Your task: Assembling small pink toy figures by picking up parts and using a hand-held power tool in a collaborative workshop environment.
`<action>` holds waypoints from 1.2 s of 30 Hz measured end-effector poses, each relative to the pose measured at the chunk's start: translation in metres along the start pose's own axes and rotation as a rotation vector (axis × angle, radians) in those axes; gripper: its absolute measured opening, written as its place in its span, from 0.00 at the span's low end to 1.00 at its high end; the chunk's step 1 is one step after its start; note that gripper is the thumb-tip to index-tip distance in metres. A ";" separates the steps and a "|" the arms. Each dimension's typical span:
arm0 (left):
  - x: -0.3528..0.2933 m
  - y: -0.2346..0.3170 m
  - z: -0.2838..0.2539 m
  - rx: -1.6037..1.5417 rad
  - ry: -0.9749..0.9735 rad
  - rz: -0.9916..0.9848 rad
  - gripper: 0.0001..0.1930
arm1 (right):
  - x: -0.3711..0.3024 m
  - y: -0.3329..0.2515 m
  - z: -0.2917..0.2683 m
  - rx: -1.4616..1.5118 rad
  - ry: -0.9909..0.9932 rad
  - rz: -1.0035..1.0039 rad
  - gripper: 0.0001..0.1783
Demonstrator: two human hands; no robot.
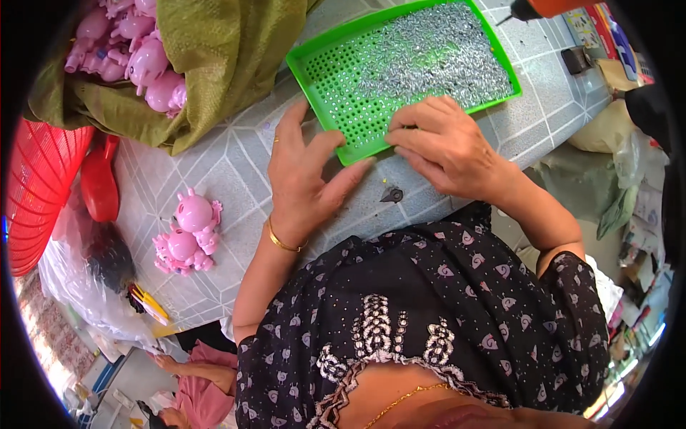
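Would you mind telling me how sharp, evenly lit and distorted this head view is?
Head view: daylight is even, shadows soft; the screws in the green tray glint; both the left hand and right hand look sharp; fisheye bends table lines, with a black rim.

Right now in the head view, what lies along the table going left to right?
Red fan → red scoop → pink pig toys → left hand → right hand, resting on the green tray of small screws.
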State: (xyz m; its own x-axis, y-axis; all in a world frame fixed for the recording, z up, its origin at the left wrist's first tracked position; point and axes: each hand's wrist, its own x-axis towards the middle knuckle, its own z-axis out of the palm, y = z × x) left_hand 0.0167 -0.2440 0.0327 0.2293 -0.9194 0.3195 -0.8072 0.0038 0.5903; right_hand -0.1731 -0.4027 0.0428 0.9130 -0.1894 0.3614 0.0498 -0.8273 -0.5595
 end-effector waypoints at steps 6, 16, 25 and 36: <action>-0.014 0.003 -0.017 -0.009 -0.012 -0.005 0.20 | 0.017 -0.005 -0.010 0.194 0.017 -0.076 0.06; -0.021 -0.011 -0.014 -0.030 0.028 0.036 0.21 | 0.064 0.039 -0.018 -0.406 0.011 0.101 0.13; -0.025 -0.017 -0.018 -0.022 0.014 0.061 0.22 | 0.064 0.039 -0.017 -0.354 0.022 0.075 0.05; -0.028 -0.018 -0.020 -0.005 0.002 0.055 0.21 | 0.076 0.045 -0.010 -0.490 -0.024 0.002 0.04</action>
State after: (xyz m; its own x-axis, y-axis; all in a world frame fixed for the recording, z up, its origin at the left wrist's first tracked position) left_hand 0.0357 -0.2104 0.0281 0.1858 -0.9169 0.3533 -0.8157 0.0565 0.5757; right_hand -0.1054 -0.4599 0.0520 0.9223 -0.1838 0.3401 -0.1430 -0.9795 -0.1417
